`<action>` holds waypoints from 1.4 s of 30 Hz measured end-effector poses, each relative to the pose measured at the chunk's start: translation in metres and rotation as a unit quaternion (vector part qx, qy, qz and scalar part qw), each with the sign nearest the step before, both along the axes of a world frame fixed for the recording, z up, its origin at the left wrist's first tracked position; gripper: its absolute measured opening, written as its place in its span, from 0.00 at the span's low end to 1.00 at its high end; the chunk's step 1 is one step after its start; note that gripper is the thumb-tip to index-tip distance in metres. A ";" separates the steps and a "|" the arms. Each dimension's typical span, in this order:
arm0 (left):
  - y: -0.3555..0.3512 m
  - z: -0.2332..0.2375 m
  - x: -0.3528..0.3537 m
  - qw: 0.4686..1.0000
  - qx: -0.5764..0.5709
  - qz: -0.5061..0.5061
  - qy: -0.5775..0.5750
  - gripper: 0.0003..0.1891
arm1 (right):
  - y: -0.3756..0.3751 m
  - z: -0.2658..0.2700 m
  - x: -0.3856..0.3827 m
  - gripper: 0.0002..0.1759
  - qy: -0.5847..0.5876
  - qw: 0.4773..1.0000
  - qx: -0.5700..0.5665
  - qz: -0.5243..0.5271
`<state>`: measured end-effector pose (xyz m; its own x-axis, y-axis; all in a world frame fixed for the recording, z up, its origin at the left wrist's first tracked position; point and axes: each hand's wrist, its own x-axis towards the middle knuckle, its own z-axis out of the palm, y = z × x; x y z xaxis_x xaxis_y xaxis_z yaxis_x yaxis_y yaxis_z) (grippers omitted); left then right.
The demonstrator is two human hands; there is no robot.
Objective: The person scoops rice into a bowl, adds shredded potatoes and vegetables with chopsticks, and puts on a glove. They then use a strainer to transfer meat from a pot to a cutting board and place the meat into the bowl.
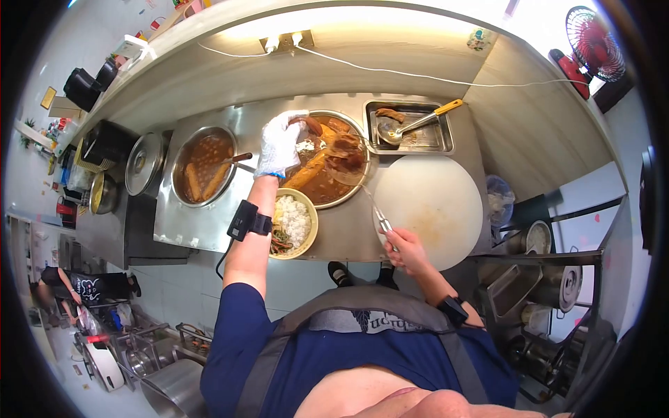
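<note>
My left hand (279, 143), in a white glove, is over the left rim of a round metal pot (322, 203) of brown stew. Its fingers are curled beside a reddish-brown piece of food; what they hold is partly hidden. My right hand (408, 252) grips the handle of a wire skimmer (380, 216). Dark brown braised meat (346, 153) lies on the skimmer's head, above the pot's right side. Long yellowish-brown pieces sit in the sauce. Just below my left wrist stands a yellow bowl (315, 233) with white rice (294, 217) and dark green vegetables (280, 240).
A round white cutting board (432, 209) lies right of the pot. Behind it, a metal tray (446, 136) holds a yellow-handled ladle (425, 122). To the left stands a second stew pot (182, 150). A person (66, 285) works far left. A red fan (592, 45) is back right.
</note>
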<state>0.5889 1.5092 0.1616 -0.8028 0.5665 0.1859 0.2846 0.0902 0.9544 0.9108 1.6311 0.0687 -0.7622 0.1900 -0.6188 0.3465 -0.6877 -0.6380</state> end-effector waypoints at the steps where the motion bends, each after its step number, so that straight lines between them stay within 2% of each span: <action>1: 0.001 0.002 0.000 1.000 -0.009 -0.004 0.003 0.13 | 0.006 0.009 0.016 0.12 -0.014 0.999 0.031 -0.010; 3: 0.005 0.000 -0.001 0.999 -0.028 -0.011 0.017 0.13 | 0.016 0.013 0.049 0.12 -0.033 0.997 0.063 -0.024; 4: 0.006 -0.002 -0.003 0.998 -0.047 -0.017 0.033 0.14 | 0.020 0.013 0.066 0.13 -0.049 0.990 0.127 -0.028; 5: 0.010 -0.027 -0.014 0.998 -0.050 -0.010 0.029 0.13 | 0.024 0.013 0.083 0.15 -0.066 0.979 0.191 -0.033; 6: 0.014 -0.032 -0.011 0.998 -0.048 -0.016 0.024 0.13 | 0.028 0.007 0.100 0.15 -0.072 0.978 0.192 -0.038; 7: 0.018 -0.036 -0.005 0.998 -0.017 -0.035 -0.051 0.13 | 0.030 -0.002 0.116 0.15 -0.086 0.932 0.350 -0.027; 8: 0.023 -0.041 -0.001 0.990 0.012 -0.055 -0.126 0.13 | 0.031 -0.008 0.129 0.15 -0.099 0.862 0.497 -0.012; 9: 0.027 -0.049 0.000 0.991 -0.024 -0.052 -0.122 0.13 | 0.029 -0.003 0.137 0.17 -0.084 0.812 0.577 -0.028; 10: 0.033 -0.058 0.004 0.990 -0.024 -0.059 -0.128 0.13 | 0.031 -0.005 0.144 0.17 -0.092 0.811 0.577 -0.030; 12: 0.045 -0.072 0.015 0.995 -0.033 -0.070 -0.067 0.12 | 0.034 -0.010 0.159 0.20 -0.088 0.664 0.742 -0.013; 15: 0.064 -0.080 0.031 0.987 -0.063 -0.108 -0.096 0.13 | 0.032 -0.006 0.170 0.20 -0.146 0.642 0.752 0.028; 18: 0.084 -0.086 0.052 0.977 -0.065 -0.154 -0.135 0.13 | 0.033 -0.013 0.179 0.20 -0.148 0.623 0.768 0.016; 19: 0.091 -0.087 0.060 0.976 -0.065 -0.156 -0.137 0.13 | 0.034 -0.014 0.180 0.20 -0.151 0.623 0.767 0.017; 21: 0.104 -0.089 0.075 0.956 0.002 -0.214 -0.200 0.12 | 0.036 -0.014 0.180 0.20 -0.121 0.652 0.747 -0.047; 22: 0.109 -0.085 0.083 0.952 -0.007 -0.223 -0.210 0.12 | 0.037 -0.014 0.180 0.20 -0.123 0.652 0.746 -0.048; 24: 0.124 -0.092 0.091 0.954 -0.053 -0.226 -0.188 0.13 | 0.036 -0.014 0.180 0.19 -0.140 0.768 0.614 -0.122; 25: 0.132 -0.101 0.096 0.951 -0.035 -0.226 -0.209 0.13 | 0.037 -0.018 0.183 0.19 -0.140 0.767 0.614 -0.123; 27: 0.148 -0.116 0.105 0.939 0.004 -0.223 -0.262 0.12 | 0.040 -0.028 0.190 0.16 -0.150 0.817 0.530 -0.170; 28: 0.155 -0.123 0.108 0.939 0.005 -0.223 -0.263 0.12 | 0.041 -0.022 0.189 0.16 -0.151 0.817 0.531 -0.169; 30: 0.167 -0.134 0.112 0.934 0.029 -0.236 -0.267 0.11 | 0.040 -0.003 0.187 0.13 -0.144 0.919 0.291 -0.226; 32: 0.169 -0.142 0.114 0.941 0.016 -0.232 -0.245 0.12 | 0.039 0.005 0.186 0.14 -0.134 0.928 0.254 -0.239; 34: 0.169 -0.149 0.115 0.957 -0.071 -0.277 -0.044 0.15 | 0.039 0.014 0.186 0.15 -0.125 0.935 0.219 -0.249; 35: 0.164 -0.153 0.120 0.953 -0.109 -0.271 -0.084 0.19 | 0.039 0.020 0.184 0.14 -0.125 0.937 0.210 -0.251; 36: 0.162 -0.149 0.122 0.953 -0.108 -0.269 -0.085 0.19 | 0.040 0.024 0.183 0.13 -0.124 0.939 0.200 -0.253; 38: 0.154 -0.142 0.122 0.938 -0.230 -0.247 0.075 0.22 | 0.043 0.029 0.181 0.14 -0.118 0.943 0.208 -0.233; 42: 0.124 -0.120 0.114 0.943 -0.231 -0.218 0.102 0.22 | 0.046 0.045 0.158 0.14 -0.100 0.958 0.200 -0.179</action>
<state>0.7032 1.6328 0.0417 -0.4494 0.8926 -0.0359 0.5635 0.3144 0.7639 1.0690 1.6769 0.1137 -0.4774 0.6695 -0.5691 0.2777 -0.4995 -0.8206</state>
